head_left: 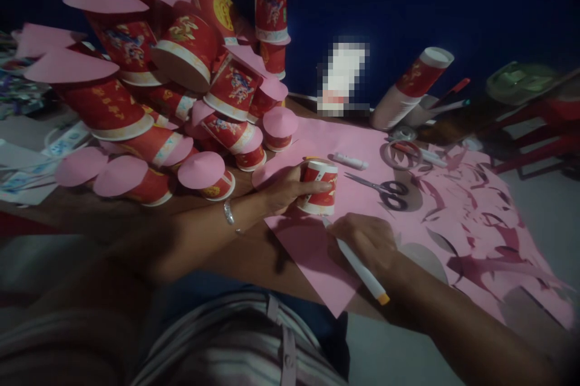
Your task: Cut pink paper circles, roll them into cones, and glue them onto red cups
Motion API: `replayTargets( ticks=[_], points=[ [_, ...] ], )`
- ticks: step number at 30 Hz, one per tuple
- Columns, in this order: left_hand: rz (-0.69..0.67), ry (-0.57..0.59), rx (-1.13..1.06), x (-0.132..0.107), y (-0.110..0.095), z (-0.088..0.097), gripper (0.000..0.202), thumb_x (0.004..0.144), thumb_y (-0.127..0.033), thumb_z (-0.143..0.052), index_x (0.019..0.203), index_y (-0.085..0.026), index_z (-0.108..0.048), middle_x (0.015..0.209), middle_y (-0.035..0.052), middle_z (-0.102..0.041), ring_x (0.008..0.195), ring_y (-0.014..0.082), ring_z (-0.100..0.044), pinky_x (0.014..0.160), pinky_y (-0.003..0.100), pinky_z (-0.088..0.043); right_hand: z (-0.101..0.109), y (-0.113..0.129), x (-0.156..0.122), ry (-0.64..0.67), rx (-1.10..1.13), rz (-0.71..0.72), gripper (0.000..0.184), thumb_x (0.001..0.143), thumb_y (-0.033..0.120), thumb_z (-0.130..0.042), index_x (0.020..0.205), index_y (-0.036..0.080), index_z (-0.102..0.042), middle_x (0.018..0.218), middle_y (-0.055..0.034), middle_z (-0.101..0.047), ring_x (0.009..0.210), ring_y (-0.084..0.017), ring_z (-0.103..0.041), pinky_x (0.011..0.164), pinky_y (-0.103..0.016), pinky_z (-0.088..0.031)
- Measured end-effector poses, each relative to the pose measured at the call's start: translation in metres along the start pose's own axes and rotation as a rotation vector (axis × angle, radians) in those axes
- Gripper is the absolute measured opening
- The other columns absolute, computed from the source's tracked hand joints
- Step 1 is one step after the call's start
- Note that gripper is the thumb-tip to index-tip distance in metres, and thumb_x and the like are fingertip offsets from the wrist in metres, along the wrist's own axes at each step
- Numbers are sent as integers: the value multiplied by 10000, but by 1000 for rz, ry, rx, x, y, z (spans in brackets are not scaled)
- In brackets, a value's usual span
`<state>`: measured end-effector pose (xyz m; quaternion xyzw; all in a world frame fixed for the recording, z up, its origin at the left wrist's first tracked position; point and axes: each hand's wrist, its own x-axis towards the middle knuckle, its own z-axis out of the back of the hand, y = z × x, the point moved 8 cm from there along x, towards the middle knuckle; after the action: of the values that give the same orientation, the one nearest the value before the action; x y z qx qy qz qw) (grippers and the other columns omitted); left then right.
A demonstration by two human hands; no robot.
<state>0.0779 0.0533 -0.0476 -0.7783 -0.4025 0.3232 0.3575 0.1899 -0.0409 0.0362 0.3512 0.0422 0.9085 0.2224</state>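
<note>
My left hand, with a silvery bracelet on its wrist, is wrapped round a red paper cup with white ends. My right hand grips a white marker with a yellow-orange end pointing towards me. Its tip is close to the cup's lower rim; whether they touch I cannot tell. Under both hands lies a pink paper sheet. Beyond them on the paper are dark-handled scissors with blades apart, and a white capped tube or pen.
Many red cups with pink cone tops are stacked at the left. Pink paper scraps cover the right side, near a tape roll. A tall stack of cups leans at the back right. A red stool stands beyond.
</note>
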Motion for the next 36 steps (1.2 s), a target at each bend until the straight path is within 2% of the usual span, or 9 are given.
replayTargets(
  ticks=[1,3,8,15,18,26,32,36],
  points=[
    [2,0,-1,0,0,0,472,706,-281,-890,1098,-160,-656,958,50,-695,845,170,-670,800,337,-532,2,0,-2,-71,-21,28,98,998,116,-516,995,195,-575,710,8,-595,573,-131,-518,531,-276,-436],
    [2,3,-3,-1,0,-1,476,704,-280,-891,1099,-158,-655,960,50,-695,838,168,-669,796,337,-535,-2,-2,-5,-132,-63,48,86,968,117,-577,1008,193,-578,704,12,-609,576,-128,-534,529,-266,-448],
    [-9,-3,-7,-1,-1,-1,492,688,-259,-903,1099,-160,-651,950,38,-689,850,169,-672,805,337,-544,-9,-6,-6,-93,-84,51,100,968,110,-574,988,208,-568,705,12,-612,580,-131,-540,527,-265,-458],
    [-3,-10,-15,-1,0,-1,531,681,-260,-908,1126,-163,-635,985,55,-702,860,180,-687,812,351,-548,-6,-3,-4,-156,-82,81,112,910,65,-642,955,155,-592,699,-3,-601,581,-135,-529,533,-277,-433],
    [7,-19,9,-1,0,0,555,684,-265,-909,1151,-159,-629,998,63,-707,877,187,-692,825,358,-549,-9,-4,-5,-135,-85,88,148,897,51,-654,981,155,-592,727,-12,-623,608,-144,-555,552,-274,-451],
    [-6,-33,38,-2,-1,0,576,684,-244,-907,1185,-157,-637,1014,62,-710,875,168,-677,855,356,-549,-9,-3,1,-98,-75,82,141,923,47,-627,992,162,-585,753,-14,-639,619,-139,-560,570,-264,-460],
    [-4,-13,28,-2,-2,-2,566,682,-242,-905,1171,-164,-630,989,48,-705,854,160,-672,826,337,-546,-6,0,-1,-114,-46,105,113,959,79,-574,958,191,-583,701,-1,-610,569,-142,-542,520,-283,-448],
    [9,4,-15,-3,-2,-2,547,684,-240,-904,1151,-165,-629,954,36,-696,822,155,-671,801,337,-548,-1,-1,-6,-151,-15,112,93,975,118,-561,977,197,-611,726,-18,-657,580,-151,-564,522,-302,-476]
  ],
)
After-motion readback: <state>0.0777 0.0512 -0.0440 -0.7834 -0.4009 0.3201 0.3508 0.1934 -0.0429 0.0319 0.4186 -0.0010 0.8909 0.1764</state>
